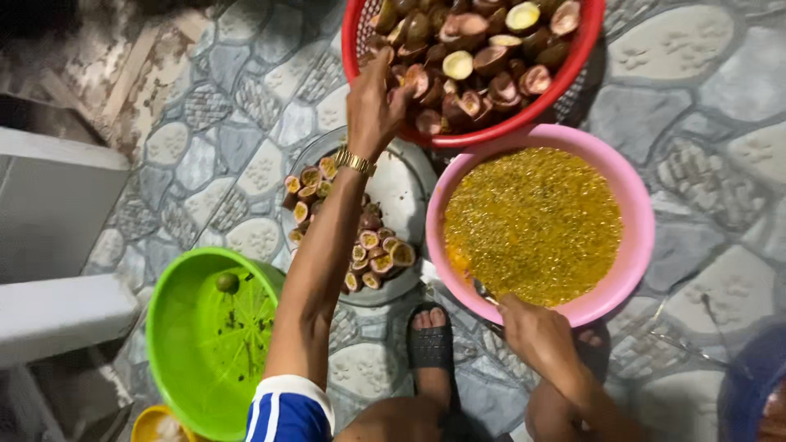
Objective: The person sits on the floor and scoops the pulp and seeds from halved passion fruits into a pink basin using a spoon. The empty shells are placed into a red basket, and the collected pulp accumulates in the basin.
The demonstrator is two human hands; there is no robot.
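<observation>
The left hand [372, 102] is extended over the near rim of the red basket [585, 49], fingers curled onto an emptied passion fruit shell [419, 80] at the edge of the heap; the hand appears closed around that shell, though whether it is lifted clear cannot be told. The basket is piled with scooped-out halves, purple outside and pale inside. The right hand [536, 331] rests against the near rim of the pink basin [643, 237], closed on the handle of a metal spoon [483, 292] whose bowl dips at the edge of the yellow seeded pulp [532, 225] that fills the basin. Between the two arms stands a metal tray [405, 188] with cut halves [377, 258] not yet scooped, pulp side up. A green basin [176, 327] to the left holds one small green fruit [227, 282] and some debris. Judgement: the shell should be placed well inside the basket, away from the rim that overhangs the pink basin, so no rind drops into the pulp; the spoon should be kept low over the basin so drips fall back in. A sandalled foot [431, 340] sits just beside the basin.
</observation>
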